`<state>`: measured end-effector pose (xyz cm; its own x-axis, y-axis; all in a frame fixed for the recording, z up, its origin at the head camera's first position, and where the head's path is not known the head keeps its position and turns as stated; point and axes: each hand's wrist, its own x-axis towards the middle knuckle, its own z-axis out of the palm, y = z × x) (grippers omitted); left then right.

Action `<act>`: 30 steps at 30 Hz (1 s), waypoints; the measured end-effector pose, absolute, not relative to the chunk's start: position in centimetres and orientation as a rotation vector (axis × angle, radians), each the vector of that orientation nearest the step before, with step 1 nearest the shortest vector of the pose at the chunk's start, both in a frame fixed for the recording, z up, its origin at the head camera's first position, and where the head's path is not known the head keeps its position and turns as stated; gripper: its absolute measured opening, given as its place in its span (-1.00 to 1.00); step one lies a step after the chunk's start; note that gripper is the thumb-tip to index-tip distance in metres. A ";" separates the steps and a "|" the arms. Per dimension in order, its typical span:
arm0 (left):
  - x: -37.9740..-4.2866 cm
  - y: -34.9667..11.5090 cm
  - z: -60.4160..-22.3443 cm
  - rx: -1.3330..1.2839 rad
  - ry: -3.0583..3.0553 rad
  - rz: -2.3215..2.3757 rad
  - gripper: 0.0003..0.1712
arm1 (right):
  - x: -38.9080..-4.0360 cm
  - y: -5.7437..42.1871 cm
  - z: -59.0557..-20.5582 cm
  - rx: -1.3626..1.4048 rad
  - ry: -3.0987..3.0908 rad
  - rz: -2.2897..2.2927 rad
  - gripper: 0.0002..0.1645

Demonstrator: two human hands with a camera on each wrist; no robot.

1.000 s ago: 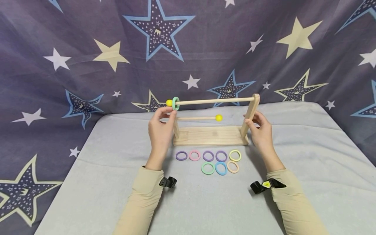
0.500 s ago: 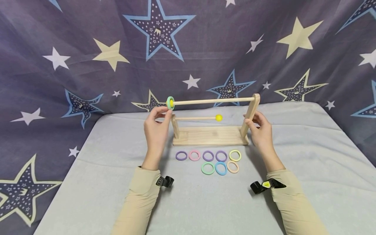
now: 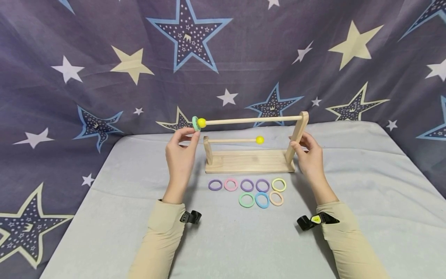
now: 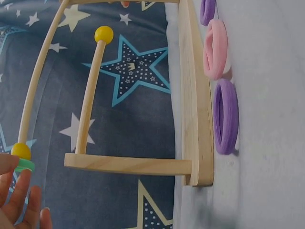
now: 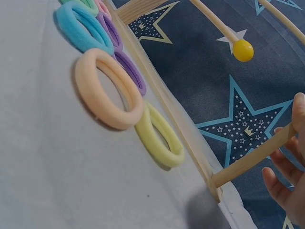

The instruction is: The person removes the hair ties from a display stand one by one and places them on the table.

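My left hand (image 3: 180, 153) pinches a mint-green hair tie (image 3: 195, 123) between thumb and fingers. The hair tie sits just left of the yellow ball (image 3: 201, 123) that tips the long upper rod (image 3: 251, 120) of a wooden stand; in the left wrist view the tie (image 4: 25, 165) is right at the ball's outer end. On the other side, my right hand (image 3: 308, 155) grips the stand's tall right post (image 3: 297, 135), thumb in front and fingers behind. A shorter rod (image 3: 231, 140), also with a yellow ball, runs rightward from the low left post (image 3: 208, 150).
Several hair ties lie in two rows in front of the stand's base (image 3: 251, 162), among them a pink one (image 3: 230, 190), a yellow one (image 3: 278, 190), a blue one (image 3: 262, 205) and a peach one (image 5: 86, 88). A star-patterned cloth (image 3: 223, 50) hangs behind the grey-covered surface (image 3: 244, 248).
My left hand has moved left, carrying the green hair tie from the upper rod over its yellow ball to the ball's outer side. The right hand and the stand have stayed put.
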<state>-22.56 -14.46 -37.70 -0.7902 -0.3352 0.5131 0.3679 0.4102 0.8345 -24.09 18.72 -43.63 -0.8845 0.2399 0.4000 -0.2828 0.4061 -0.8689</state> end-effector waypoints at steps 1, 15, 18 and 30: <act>-22.5 -14.6 -37.7 -0.030 -2.038 -1.418 -0.80 | -24.1 18.7 -43.7 0.038 -2.198 1.490 -0.50; -21.5 -16.2 -37.5 -0.087 -2.190 -1.257 -0.79 | -24.2 18.8 -43.7 0.039 -2.190 1.491 -0.51; -21.3 -16.8 -37.4 -0.152 -2.228 -1.224 -0.80 | -24.2 18.7 -43.7 0.041 -2.196 1.491 -0.51; -20.7 -18.1 -37.1 -0.466 -2.333 -1.175 -0.87 | -24.2 18.7 -43.8 0.042 -2.198 1.482 -0.51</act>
<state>-20.72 -18.11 -37.06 -0.8252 0.0835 0.5586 0.4985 0.5728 0.6507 -24.16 18.72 -43.76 -0.8817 0.2385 0.4071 -0.2879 0.4117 -0.8646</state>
